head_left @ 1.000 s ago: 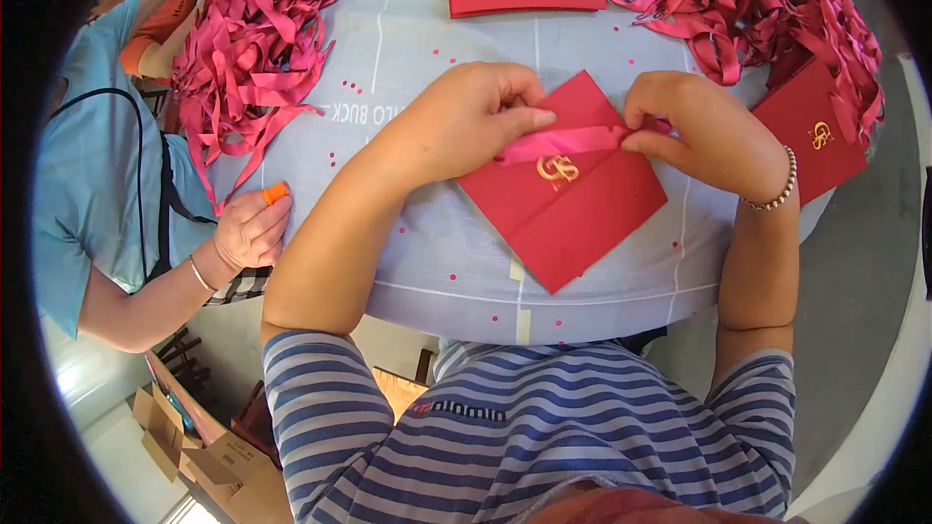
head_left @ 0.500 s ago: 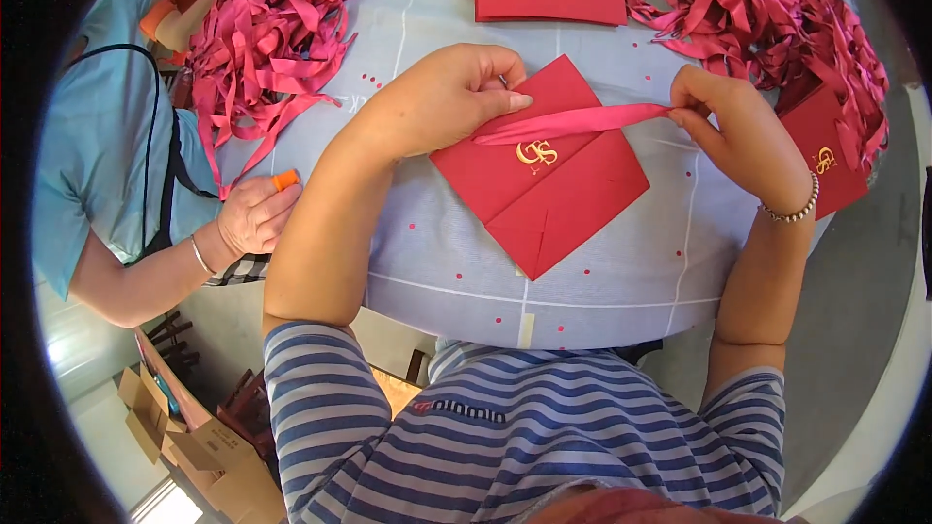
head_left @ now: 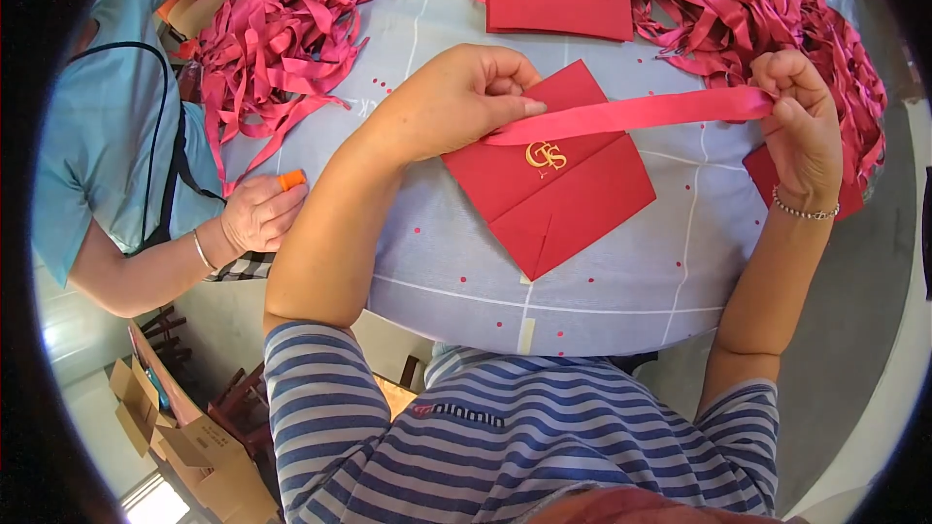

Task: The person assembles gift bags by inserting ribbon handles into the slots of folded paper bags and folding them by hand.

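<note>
red bag (head_left: 582, 199): my landmark here, lying flat and cornerwise on the pale blue tablecloth (head_left: 447, 247), gold mark facing up
pink ribbon (head_left: 650, 113): stretched pretty straight across the red bag's upper part, above the gold mark, then out past its right side
left hand (head_left: 476, 102): at the red bag's upper-left edge, thumb and fingers pinched on it right by the ribbon's near end
right hand (head_left: 804, 116): off to the right of the red bag, fingertips clamped on the ribbon's far end
second bag (head_left: 563, 5): beyond the red bag, well apart
third bag (head_left: 762, 173): right of the red bag, partly hidden
ribbon heaps: one (head_left: 282, 39) beyond and left of the red bag, another (head_left: 723, 5) beyond and right
co-worker's hand (head_left: 262, 215): well left of the red bag, orange thing (head_left: 291, 180) at the fingers
</note>
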`<state>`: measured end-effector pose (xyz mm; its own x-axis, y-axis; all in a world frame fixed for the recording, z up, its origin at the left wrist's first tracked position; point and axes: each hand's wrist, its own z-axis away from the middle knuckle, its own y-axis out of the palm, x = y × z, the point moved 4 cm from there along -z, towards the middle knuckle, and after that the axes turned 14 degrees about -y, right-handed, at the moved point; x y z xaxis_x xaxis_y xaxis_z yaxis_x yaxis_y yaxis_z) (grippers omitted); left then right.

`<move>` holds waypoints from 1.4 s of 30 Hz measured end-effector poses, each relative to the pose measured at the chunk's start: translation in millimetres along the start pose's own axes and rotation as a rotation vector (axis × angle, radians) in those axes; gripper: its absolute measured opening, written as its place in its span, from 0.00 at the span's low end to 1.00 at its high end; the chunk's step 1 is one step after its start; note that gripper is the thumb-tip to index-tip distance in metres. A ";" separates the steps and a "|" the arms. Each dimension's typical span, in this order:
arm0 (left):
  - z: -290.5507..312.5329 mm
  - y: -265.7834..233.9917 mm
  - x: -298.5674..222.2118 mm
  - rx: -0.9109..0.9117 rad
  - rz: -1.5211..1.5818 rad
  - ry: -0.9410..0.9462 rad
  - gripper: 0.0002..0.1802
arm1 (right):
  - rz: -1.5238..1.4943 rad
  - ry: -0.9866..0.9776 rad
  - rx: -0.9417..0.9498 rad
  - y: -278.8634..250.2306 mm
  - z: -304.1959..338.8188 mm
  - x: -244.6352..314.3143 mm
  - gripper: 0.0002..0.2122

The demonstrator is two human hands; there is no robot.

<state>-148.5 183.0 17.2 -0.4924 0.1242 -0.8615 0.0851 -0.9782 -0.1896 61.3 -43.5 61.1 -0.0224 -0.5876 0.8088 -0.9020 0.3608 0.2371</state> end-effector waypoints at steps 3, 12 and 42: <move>2.0 3.7 -3.4 0.056 0.020 0.031 0.12 | -0.065 -0.026 0.048 2.7 1.3 0.7 0.15; 5.5 4.5 -6.9 0.129 0.053 0.057 0.23 | 0.135 0.157 -0.238 -10.3 -0.8 -16.5 0.12; 11.7 28.2 -17.4 -0.142 -0.173 0.065 0.09 | 0.973 -0.107 0.356 105.1 14.3 -50.8 0.03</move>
<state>-147.7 151.3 32.4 -0.4541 0.3029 -0.8378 0.1274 -0.9087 -0.3976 -38.6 13.9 37.2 -0.8309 -0.2244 0.5091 -0.5479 0.4893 -0.6786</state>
